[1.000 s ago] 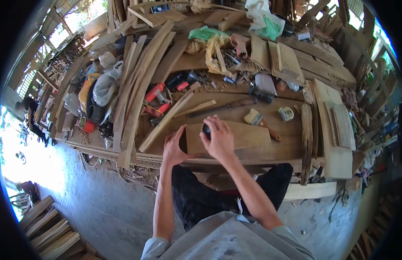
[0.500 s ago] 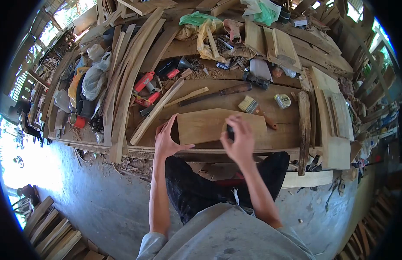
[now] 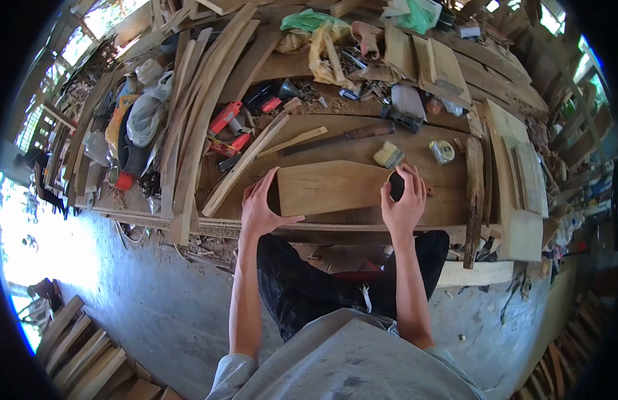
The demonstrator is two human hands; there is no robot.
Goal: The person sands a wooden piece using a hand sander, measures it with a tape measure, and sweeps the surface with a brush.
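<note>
A flat, pale wooden board with a tapered right end lies on the workbench in front of me. My left hand grips the board's left end, thumb along the near edge and fingers by the far corner. At the right end, my right hand pinches a small dark piece with a tan edge against the board; its exact kind is unclear. Just beyond that hand lies a paintbrush, its handle mostly hidden. A tape measure sits farther right.
Behind the board lie a long wood-handled tool, a narrow wooden strip and red tools. Long planks are stacked at left. A rough stick and boards lie at right.
My right hand has slid right along the board, from near its middle to its right end, with the dark piece. My left hand stays at the left end. The view shifts slightly.
</note>
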